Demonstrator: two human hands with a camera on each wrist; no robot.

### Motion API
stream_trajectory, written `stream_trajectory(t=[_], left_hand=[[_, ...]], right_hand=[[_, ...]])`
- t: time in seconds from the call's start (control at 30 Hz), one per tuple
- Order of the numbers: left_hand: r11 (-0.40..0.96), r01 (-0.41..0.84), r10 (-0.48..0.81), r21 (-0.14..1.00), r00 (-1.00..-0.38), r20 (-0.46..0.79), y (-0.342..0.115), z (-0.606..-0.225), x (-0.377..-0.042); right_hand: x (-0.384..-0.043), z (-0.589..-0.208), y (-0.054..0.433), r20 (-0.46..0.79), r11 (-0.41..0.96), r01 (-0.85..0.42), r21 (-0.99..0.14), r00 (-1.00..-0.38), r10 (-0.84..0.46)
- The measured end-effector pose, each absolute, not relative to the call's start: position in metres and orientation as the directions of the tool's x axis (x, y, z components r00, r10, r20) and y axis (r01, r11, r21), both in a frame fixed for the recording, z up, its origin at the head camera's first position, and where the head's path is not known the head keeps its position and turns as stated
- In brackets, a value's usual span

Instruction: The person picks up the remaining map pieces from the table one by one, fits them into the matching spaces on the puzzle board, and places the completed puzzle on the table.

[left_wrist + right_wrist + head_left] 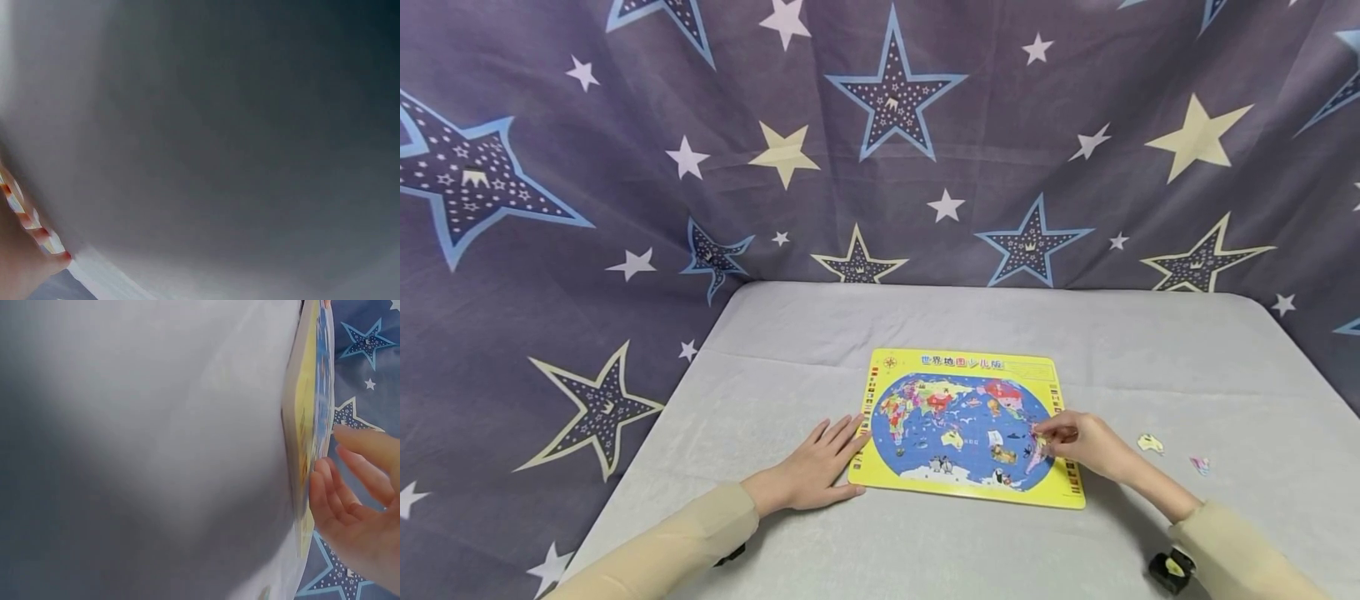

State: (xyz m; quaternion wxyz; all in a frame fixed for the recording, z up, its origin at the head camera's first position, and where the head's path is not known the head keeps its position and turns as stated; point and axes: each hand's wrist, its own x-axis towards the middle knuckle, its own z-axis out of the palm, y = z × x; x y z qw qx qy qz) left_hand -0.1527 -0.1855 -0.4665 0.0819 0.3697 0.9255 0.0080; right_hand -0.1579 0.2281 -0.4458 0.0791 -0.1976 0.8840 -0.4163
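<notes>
A yellow-bordered world map puzzle board [970, 493] lies flat, its blue ocean dotted with coloured continents and animals. My left hand [812, 467] rests palm down beside its left edge, fingers straight and spread, fingertips on the border. Over the right side of the map, my right hand [1086, 446] pinches at a pink and yellow puzzle piece [1037, 450], partly hidden by the fingertips. In the right wrist view, the thumb and index fingertips come close together and the other fingers [322, 487] curl in by the board's edge. Only some fingertips [65, 256] show in the left wrist view.
Two loose puzzle pieces lie right of the board: a cream one [1150, 443] and a smaller pink one [1200, 465]. Grey cloth covers the table [970, 321]. A dark star-patterned curtain [925, 225] hangs behind and at the sides.
</notes>
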Motion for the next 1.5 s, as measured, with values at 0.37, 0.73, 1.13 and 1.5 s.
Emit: stream_trajectory(t=[0.37, 0.73, 1.13, 1.5], left_hand=[[0.725, 0.684, 0.687, 0.076, -0.713, -0.138, -0.186, -0.466, -0.153], [0.724, 0.686, 0.688, 0.068, -0.713, -0.135, -0.186, -0.466, -0.153], [0.725, 0.684, 0.688, 0.086, -0.71, -0.15, -0.186, -0.465, -0.152], [0.726, 0.683, 0.686, 0.081, -0.711, -0.155, -0.185, -0.464, -0.153]], right_hand=[[-0.153, -0.439, 0.249, 0.015, 0.645, -0.251, -0.722, -0.937, -0.348], [-0.148, -0.439, 0.272, 0.039, 0.668, -0.254, -0.7, -0.947, -0.319], [-0.143, -0.433, 0.291, 0.059, 0.647, -0.258, -0.718, -0.948, -0.312], [-0.142, -0.435, 0.31, 0.151, 0.686, -0.337, -0.645, -0.936, -0.318]])
